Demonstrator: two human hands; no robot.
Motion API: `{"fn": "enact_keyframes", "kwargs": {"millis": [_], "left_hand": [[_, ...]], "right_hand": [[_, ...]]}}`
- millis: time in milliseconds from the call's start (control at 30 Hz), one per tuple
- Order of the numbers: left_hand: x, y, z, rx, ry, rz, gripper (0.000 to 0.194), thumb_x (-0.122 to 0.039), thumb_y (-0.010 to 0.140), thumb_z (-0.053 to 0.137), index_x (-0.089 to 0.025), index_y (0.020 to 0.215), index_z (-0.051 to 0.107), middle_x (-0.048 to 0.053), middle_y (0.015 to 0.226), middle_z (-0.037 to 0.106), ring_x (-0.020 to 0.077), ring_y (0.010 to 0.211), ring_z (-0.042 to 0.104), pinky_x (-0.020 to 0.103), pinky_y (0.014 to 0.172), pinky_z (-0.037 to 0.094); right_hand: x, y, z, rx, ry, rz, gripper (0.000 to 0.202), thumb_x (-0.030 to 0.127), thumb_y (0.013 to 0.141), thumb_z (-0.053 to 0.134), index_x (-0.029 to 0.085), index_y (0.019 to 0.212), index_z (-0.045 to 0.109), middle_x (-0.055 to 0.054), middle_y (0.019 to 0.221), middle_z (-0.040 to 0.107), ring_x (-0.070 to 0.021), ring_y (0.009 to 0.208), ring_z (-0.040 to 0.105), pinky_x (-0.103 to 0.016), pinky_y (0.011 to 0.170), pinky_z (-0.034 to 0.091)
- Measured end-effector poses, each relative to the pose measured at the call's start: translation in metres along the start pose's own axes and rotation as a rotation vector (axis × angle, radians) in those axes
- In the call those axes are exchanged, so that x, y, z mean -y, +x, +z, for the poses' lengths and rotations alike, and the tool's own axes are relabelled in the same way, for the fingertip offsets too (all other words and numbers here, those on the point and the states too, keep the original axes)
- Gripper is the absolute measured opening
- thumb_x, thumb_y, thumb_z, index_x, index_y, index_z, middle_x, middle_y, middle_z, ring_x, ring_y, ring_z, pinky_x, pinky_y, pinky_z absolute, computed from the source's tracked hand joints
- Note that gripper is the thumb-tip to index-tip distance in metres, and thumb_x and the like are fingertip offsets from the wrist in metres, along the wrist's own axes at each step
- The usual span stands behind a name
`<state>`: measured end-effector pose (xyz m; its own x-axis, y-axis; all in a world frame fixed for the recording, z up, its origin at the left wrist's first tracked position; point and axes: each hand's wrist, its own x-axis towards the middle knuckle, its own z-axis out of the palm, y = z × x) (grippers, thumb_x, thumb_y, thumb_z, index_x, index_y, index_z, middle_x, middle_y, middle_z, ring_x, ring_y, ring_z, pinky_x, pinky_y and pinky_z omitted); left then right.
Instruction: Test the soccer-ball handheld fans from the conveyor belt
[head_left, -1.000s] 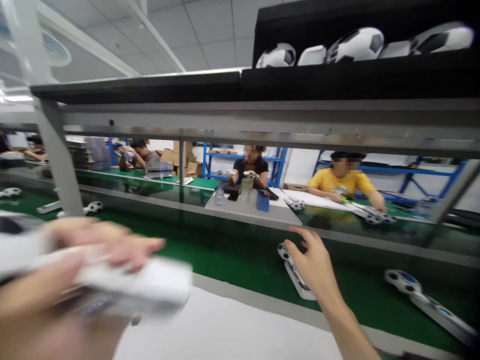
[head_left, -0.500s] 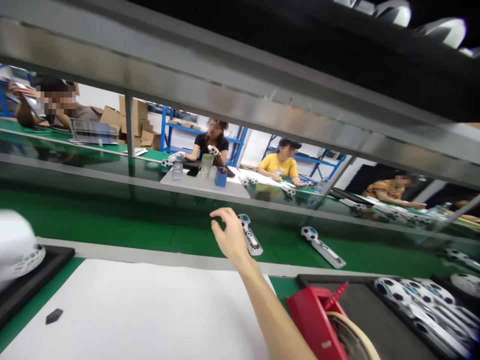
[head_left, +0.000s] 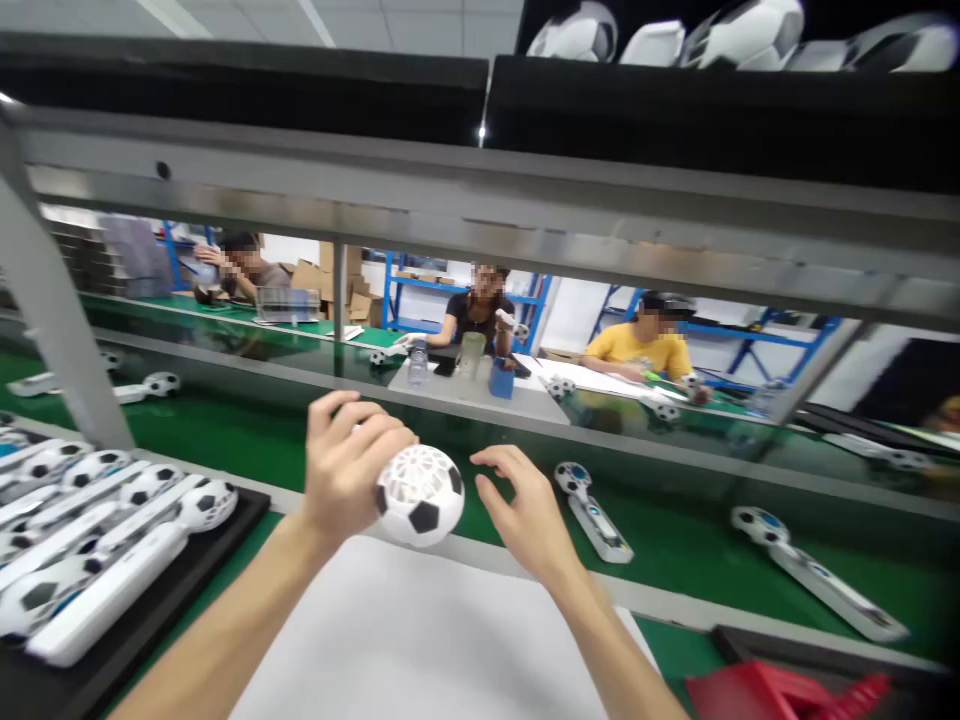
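Note:
A white ball-shaped part with black patches (head_left: 421, 496) is held up over the white sheet (head_left: 427, 630). Wrapped round its left side are the fingers of my left hand (head_left: 349, 465). My right hand (head_left: 525, 505) is just right of the ball, its thumb and fingers apart with nothing between them. To the right of that hand, a white device with a football-patterned head (head_left: 596, 515) lies on the green belt (head_left: 675, 560). Whether the held ball has a handle is hidden.
A black tray (head_left: 255, 505) of football-patterned devices stands at left. Another device (head_left: 825, 580) lies farther right on the belt. A red tape dispenser (head_left: 772, 695) is at bottom right. A shelf (head_left: 450, 180) crosses above; several people sit beyond.
The view has swung left and levelled. My left hand has come into view holding the ball-shaped part. The left tray and its devices now show; my right hand is beside the ball.

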<state>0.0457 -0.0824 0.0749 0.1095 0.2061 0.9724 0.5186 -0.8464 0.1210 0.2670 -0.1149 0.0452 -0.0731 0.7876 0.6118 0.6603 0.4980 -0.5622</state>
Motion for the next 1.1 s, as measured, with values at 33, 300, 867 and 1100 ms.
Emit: {"fn": "enact_keyframes", "kwargs": {"millis": [33, 300, 867, 1100], "left_hand": [[0.002, 0.000, -0.002, 0.031, -0.075, -0.132, 0.010, -0.027, 0.078, 0.072, -0.023, 0.070, 0.068, -0.001, 0.072, 0.071, 0.0191, 0.080, 0.060, 0.046, 0.101, 0.035], [0.009, -0.005, 0.018, 0.207, -0.712, -1.099, 0.024, -0.040, 0.074, 0.068, -0.018, 0.080, 0.061, 0.006, 0.079, 0.064, 0.0201, 0.071, 0.062, 0.037, 0.068, 0.052], [0.006, -0.018, 0.031, 0.375, -0.795, -1.283, 0.046, -0.040, 0.070, 0.079, -0.019, 0.106, 0.060, 0.006, 0.097, 0.067, 0.0196, 0.087, 0.064, 0.029, 0.073, 0.052], [0.038, -0.048, 0.059, 0.536, -0.523, -1.145, 0.051, -0.057, 0.090, 0.050, -0.020, 0.124, 0.052, 0.007, 0.101, 0.068, 0.0214, 0.096, 0.064, 0.031, 0.073, 0.051]], "right_hand": [[0.004, -0.001, 0.000, 0.017, 0.010, -0.003, 0.020, 0.015, 0.089, 0.050, 0.023, 0.102, 0.064, -0.005, 0.108, 0.063, -0.0225, 0.101, 0.059, -0.037, 0.087, 0.046], [0.016, -0.005, 0.004, 0.157, 0.082, 0.070, 0.023, 0.019, 0.090, 0.050, 0.025, 0.109, 0.062, -0.004, 0.115, 0.060, -0.0233, 0.102, 0.057, -0.039, 0.089, 0.043], [0.035, -0.020, 0.052, 0.494, 0.912, 0.511, 0.042, 0.048, 0.088, 0.064, 0.016, 0.114, 0.056, -0.006, 0.099, 0.060, -0.0187, 0.081, 0.063, -0.034, 0.072, 0.054], [-0.016, -0.020, 0.069, 0.283, 0.921, 0.701, 0.026, 0.036, 0.100, 0.052, 0.014, 0.109, 0.058, -0.002, 0.086, 0.062, -0.0131, 0.072, 0.064, -0.028, 0.067, 0.054]]}}
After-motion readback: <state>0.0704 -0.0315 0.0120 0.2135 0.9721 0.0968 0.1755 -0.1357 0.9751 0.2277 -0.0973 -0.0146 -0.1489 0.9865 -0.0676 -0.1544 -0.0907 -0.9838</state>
